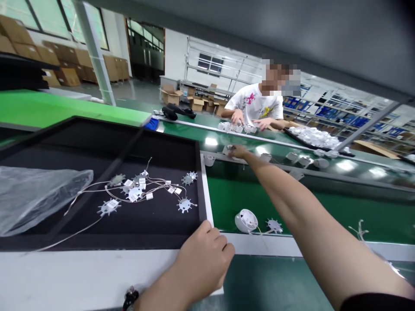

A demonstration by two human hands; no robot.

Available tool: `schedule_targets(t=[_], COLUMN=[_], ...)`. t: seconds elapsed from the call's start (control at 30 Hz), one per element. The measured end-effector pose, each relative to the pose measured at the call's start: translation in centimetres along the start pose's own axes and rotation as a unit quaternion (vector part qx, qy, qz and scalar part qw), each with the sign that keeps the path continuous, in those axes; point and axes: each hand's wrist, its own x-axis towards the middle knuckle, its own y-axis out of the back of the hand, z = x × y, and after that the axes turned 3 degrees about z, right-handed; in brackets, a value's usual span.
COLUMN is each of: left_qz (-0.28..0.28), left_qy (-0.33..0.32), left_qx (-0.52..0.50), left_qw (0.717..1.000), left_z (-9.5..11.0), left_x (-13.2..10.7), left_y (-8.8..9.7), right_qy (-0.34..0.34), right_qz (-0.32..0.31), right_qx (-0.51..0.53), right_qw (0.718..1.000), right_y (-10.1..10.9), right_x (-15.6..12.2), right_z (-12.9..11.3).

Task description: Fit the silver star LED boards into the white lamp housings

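Observation:
My right hand point(238, 151) stretches across the green conveyor belt point(259, 203), fingertips on a small white round housing point(228, 149). Whether it grips the housing is hard to tell. My left hand point(204, 255) is curled against the corner of a black foam-lined tray point(198, 190). Inside the tray lie several spoked metal discs point(184, 204) joined by thin wires with white tags. A clear plastic bag point(42, 194) lies in its left part. On the belt near my right arm, a white housing point(246, 220) is wired to another spoked disc point(274, 225).
Across the belt, a person in a white T-shirt point(256, 103) handles white parts. Further white housings point(292, 156) line the far belt's edge, beside a tray of white parts point(314, 137). A grey shelf underside point(259, 30) hangs overhead. Cardboard boxes point(65, 65) are stacked behind.

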Motion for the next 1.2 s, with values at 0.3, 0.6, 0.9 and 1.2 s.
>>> schedule_targets(t=[0.3,0.6,0.9,1.2], left_qz=[-0.019,-0.040,-0.048,-0.054], left_qy=[0.009,0.012,0.010,0.008], left_qx=[-0.015,-0.022,-0.013,-0.013], left_qw=[1.000,0.999,0.999,0.998], left_z=[0.2,0.1,0.1,0.2], left_x=[0.0,0.0,0.1,0.2], left_y=[0.1,0.3,0.3,0.3], right_qy=[0.023,0.059,0.036,-0.035], right_qz=[-0.073,-0.356,-0.279,-0.026], right_qx=[-0.063,-0.063,0.152,0.316], right_qw=[0.995,0.930,0.947,0.948], right_y=[1.8,5.7,4.1,1.9], right_x=[-5.5,-21.8,-20.5,-10.0], right_z=[-2.6,-1.2,-1.5,-3.5])
